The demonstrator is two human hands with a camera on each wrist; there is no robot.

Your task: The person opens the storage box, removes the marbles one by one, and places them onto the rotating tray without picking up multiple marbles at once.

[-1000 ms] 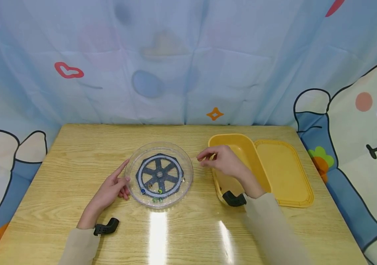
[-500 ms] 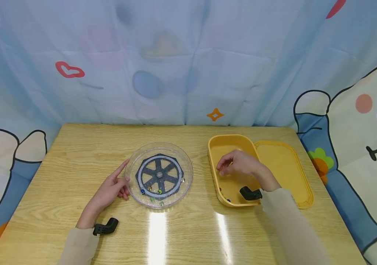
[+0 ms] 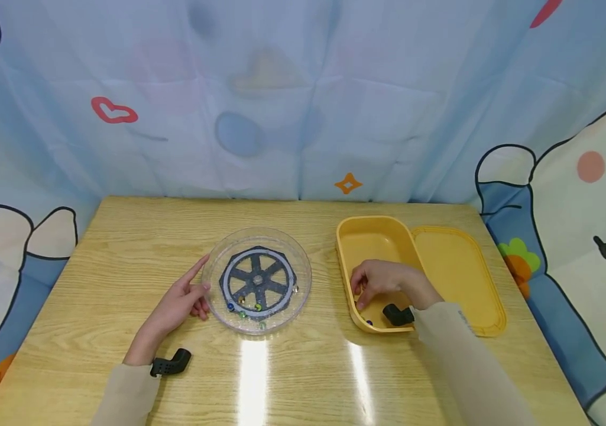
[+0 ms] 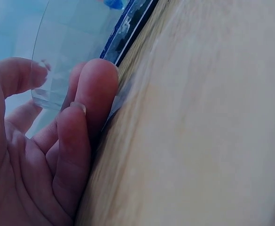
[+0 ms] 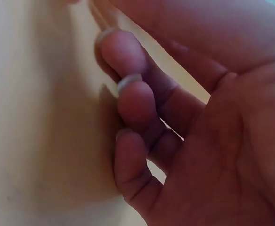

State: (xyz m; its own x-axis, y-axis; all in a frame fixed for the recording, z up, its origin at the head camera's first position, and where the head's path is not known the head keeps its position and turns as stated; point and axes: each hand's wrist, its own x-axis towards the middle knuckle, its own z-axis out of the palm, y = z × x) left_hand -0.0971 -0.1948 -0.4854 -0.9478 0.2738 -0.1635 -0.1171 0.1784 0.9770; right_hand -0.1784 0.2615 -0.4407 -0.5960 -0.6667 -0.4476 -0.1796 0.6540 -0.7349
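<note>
In the head view, a round clear dish stands left of centre, with a dark six-spoked wheel shape showing through it. Several small glass marbles lie in the dish. My left hand is at its left side, index finger stretched along the outer wall and thumb at the rim; the left wrist view shows the other fingers bent low by the dish's dark edge. My right hand reaches into a yellow box, fingertips down by the left wall. A dark blue marble lies near them. I cannot tell whether the fingertips pinch one.
A yellow lid lies flat against the box's right side. The wooden table ends at a patterned blue curtain. Black camera mounts sit on both wrists.
My right hand has moved from the dish's right edge back over the yellow box and down into it. Two green marbles in the dish have rolled apart. The left hand stays put.
</note>
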